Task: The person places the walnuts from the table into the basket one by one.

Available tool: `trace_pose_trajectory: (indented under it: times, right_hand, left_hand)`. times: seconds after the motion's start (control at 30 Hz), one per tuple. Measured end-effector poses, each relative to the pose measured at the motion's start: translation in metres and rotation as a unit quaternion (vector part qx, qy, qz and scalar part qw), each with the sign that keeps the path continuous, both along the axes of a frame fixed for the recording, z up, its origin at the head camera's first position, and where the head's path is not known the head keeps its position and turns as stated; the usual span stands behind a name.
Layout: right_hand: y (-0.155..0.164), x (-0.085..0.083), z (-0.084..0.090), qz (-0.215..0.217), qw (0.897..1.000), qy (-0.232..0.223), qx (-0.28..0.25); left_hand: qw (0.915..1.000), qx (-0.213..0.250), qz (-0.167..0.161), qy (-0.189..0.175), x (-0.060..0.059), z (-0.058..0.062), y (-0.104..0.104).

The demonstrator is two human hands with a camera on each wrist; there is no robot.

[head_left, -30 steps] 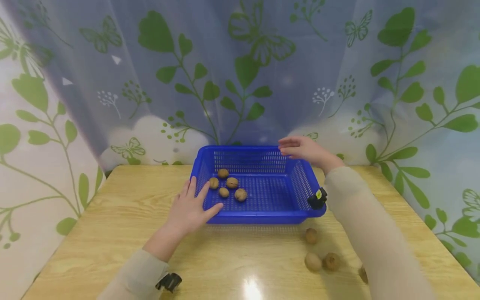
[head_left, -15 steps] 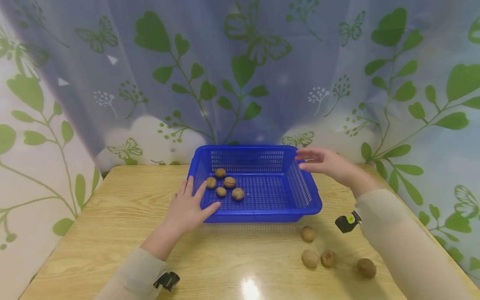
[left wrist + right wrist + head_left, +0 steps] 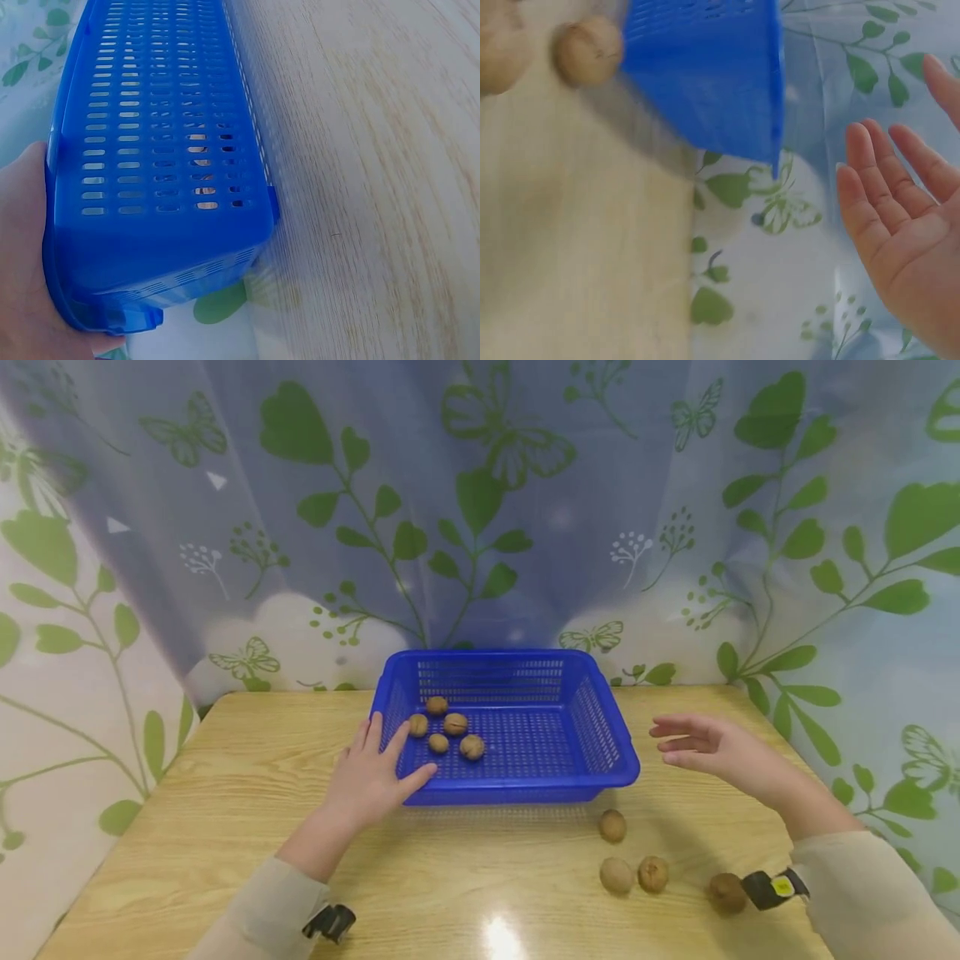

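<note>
A blue slotted basket stands mid-table with several walnuts in its left half. My left hand rests on its front left corner, fingers straight along the wall and thumb on the front rim; in the left wrist view my palm lies against the basket wall. My right hand hovers to the right of the basket with its fingers straight and holds nothing; it appears in the right wrist view as an open palm beside the basket corner.
Several loose walnuts lie on the wooden table in front of the basket's right end, one near my right wrist. A leaf-print curtain hangs behind the table.
My right hand has drawn back from over the basket's far right corner, moving right and toward me, still holding nothing. My left hand stays on the basket's corner.
</note>
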State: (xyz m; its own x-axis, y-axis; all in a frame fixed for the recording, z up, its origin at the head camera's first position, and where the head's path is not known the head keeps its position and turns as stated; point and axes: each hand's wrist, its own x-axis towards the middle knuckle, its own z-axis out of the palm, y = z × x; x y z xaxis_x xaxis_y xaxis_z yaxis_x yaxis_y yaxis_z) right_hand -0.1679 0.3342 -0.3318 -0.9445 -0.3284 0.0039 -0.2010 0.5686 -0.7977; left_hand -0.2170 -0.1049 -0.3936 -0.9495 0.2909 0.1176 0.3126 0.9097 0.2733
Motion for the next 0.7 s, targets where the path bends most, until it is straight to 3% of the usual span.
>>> trace_pose_trajectory:
  times: [0.1,0.23,0.43,0.63,0.7]
  right_hand:
    - [0.007,0.014,-0.016,-0.009,1.000,-0.015,-0.008]
    - [0.024,0.031,-0.036,0.017,0.998,-0.050,-0.027]
    - [0.059,0.044,-0.055,0.071,0.991,-0.103,-0.043]
    - [0.084,0.051,-0.086,0.161,0.965,-0.173,-0.112]
    - [0.089,0.052,-0.093,0.189,0.959,-0.172,-0.121]
  left_hand:
    - [1.0000,-0.004,0.003,0.004,0.007,-0.003,-0.005]
    - [1.0000,-0.001,0.004,0.006,0.012,-0.005,-0.006]
    - [0.9998,0.002,0.000,0.020,0.002,0.001,0.000]
    - [0.9997,-0.001,0.003,0.023,0.001,-0.002,0.000]
    - [0.9997,0.000,0.002,0.024,0.000,-0.002,0.000]
